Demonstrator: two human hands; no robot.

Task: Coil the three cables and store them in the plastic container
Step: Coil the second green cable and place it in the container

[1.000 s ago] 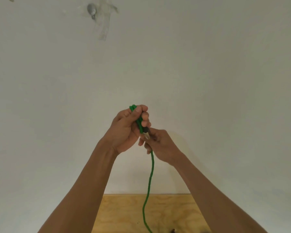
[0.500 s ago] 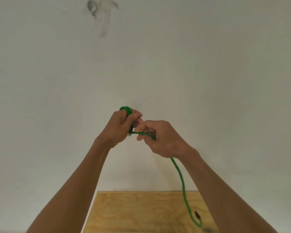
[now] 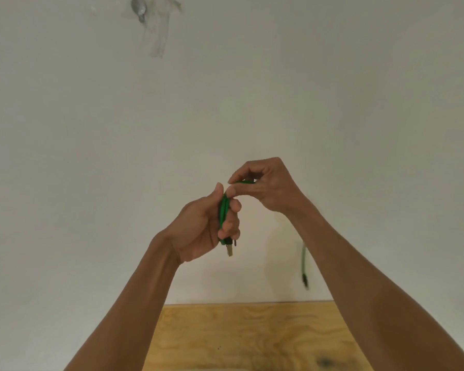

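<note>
I hold a green cable [image 3: 223, 210] up in front of the white wall. My left hand [image 3: 204, 228] is shut on several bunched loops of it, and one plug end [image 3: 228, 249] sticks out below my fingers. My right hand [image 3: 265, 187] pinches the strand just above the loops, over my left thumb. The free tail [image 3: 303, 266] hangs behind my right forearm with a dark plug at its tip, blurred. The plastic container and the other cables are out of view.
A plywood table top [image 3: 252, 338] shows at the bottom, between my forearms, against the white wall [image 3: 359, 103]. A taped patch [image 3: 156, 25] sits high on the wall.
My right hand has risen from beside my left hand to above it, carrying the strand over the loops. The hanging tail is shorter and has lifted off the table.
</note>
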